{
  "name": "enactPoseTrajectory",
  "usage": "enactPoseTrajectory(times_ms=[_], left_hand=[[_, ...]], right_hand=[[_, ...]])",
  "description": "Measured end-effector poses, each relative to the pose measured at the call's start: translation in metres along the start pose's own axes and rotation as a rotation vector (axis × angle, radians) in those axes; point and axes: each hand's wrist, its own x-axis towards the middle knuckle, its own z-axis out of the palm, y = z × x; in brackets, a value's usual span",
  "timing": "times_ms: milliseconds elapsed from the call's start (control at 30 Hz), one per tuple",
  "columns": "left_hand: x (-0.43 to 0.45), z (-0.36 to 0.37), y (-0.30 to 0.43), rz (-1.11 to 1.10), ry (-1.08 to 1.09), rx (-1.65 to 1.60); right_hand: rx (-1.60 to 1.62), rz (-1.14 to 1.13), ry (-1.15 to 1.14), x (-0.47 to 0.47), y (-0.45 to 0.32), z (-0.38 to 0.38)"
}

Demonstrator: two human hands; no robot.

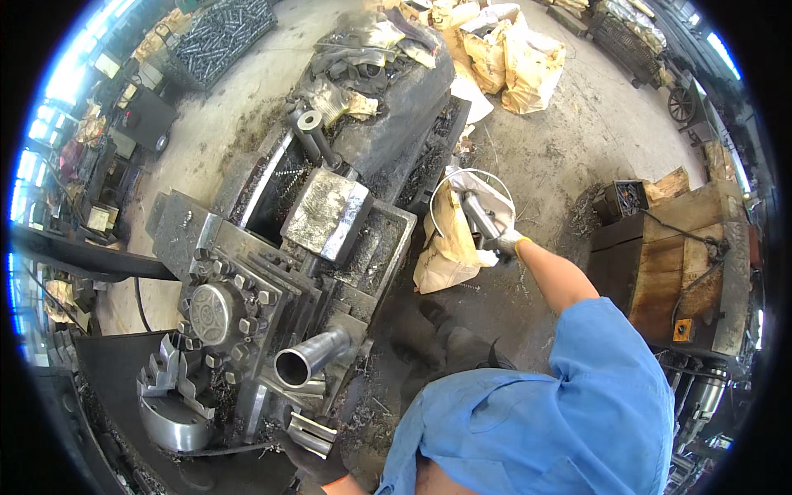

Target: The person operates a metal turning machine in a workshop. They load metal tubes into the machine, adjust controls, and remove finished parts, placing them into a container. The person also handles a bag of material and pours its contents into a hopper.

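My left hand (318, 455), in a dark glove with an orange cuff, grips a short slotted metal piece (311, 435) below the lathe's carriage. Above it, a hollow metal tube (312, 357) juts from the lathe. The three-jaw chuck (176, 421) lies to its left, and the bolted tool post (216, 314) is farther up. My right hand (510, 242), in a pale glove with a yellow cuff, reaches to a paper sack (448, 247) and holds a metal cylinder (481, 215) at the sack's open mouth. A white hoop stands around that mouth.
Dirty rags (371, 46) lie on the far end of the lathe bed. Several paper sacks (532, 62) stand beyond it. A stained cabinet (680, 241) is on the right, with a small box of metal bits (630, 197) beside it. Metal shavings litter the floor.
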Motion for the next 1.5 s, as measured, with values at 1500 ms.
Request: enactPoseTrajectory(times_ms=[1500], left_hand=[[0.069,-0.058,0.051,0.276,0.092,0.245]], right_hand=[[-0.500,-1.676,0.062,-0.156,-0.710,-0.079]])
